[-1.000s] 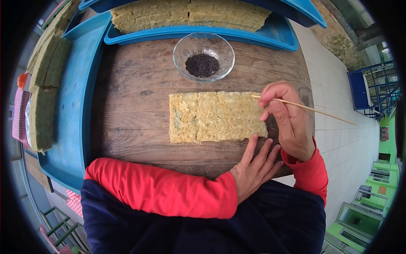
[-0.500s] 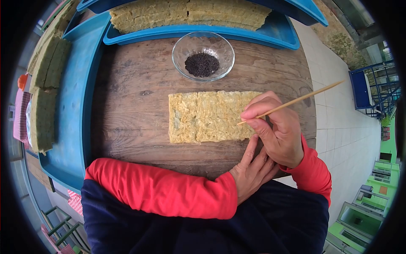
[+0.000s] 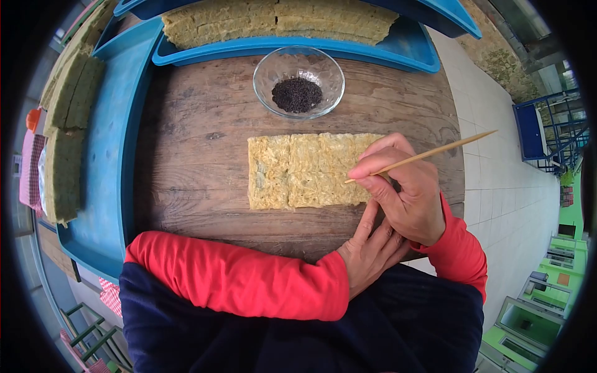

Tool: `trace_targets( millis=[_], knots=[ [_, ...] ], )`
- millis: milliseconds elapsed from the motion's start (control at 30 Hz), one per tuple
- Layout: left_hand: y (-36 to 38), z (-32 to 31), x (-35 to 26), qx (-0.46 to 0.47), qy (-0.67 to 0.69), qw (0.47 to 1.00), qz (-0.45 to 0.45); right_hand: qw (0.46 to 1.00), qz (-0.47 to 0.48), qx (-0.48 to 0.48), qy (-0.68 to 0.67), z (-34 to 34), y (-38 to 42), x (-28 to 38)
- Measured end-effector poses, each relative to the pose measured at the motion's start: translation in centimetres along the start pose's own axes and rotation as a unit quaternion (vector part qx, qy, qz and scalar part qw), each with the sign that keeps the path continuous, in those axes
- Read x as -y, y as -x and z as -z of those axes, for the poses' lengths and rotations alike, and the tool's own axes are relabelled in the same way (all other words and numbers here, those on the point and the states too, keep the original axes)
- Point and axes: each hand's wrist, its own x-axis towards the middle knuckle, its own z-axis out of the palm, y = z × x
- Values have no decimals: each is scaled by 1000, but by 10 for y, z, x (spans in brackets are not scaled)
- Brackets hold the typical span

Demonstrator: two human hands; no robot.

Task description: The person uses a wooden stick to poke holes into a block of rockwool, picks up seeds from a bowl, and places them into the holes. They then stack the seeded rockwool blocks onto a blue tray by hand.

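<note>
A fibrous yellowish slab of rockwool (image 3: 305, 174), scored into blocks with small dark holes, lies on the wooden table (image 3: 193, 149). My right hand (image 3: 404, 196) pinches a thin wooden skewer (image 3: 444, 147) between thumb and fingers. The skewer's lower tip is over the slab's right part; whether it touches cannot be told. My left hand (image 3: 372, 256) rests with fingers outstretched at the slab's near edge, partly under my right hand, which also covers the slab's right end. Beyond the slab stands a clear glass bowl (image 3: 262, 78) with tiny black seeds (image 3: 297, 95).
A blue tray (image 3: 410, 53) with more rockwool stands at the far side, and another blue tray (image 3: 112, 161) runs along the left, with rockwool strips (image 3: 65, 155) by its outer side. Pale floor tiles (image 3: 497, 174) lie beyond the table's right edge.
My right hand and the skewer have shifted slightly left over the slab, and the skewer's upper end sits a little lower and further left. My left hand has stayed about where it was.
</note>
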Motion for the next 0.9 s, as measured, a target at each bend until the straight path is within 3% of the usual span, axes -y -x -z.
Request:
trace_targets(
  millis=[900],
  knots=[
    [0,-2,-2,5,8,1000,2,1000,10,14,12,0,0,0]
  ],
)
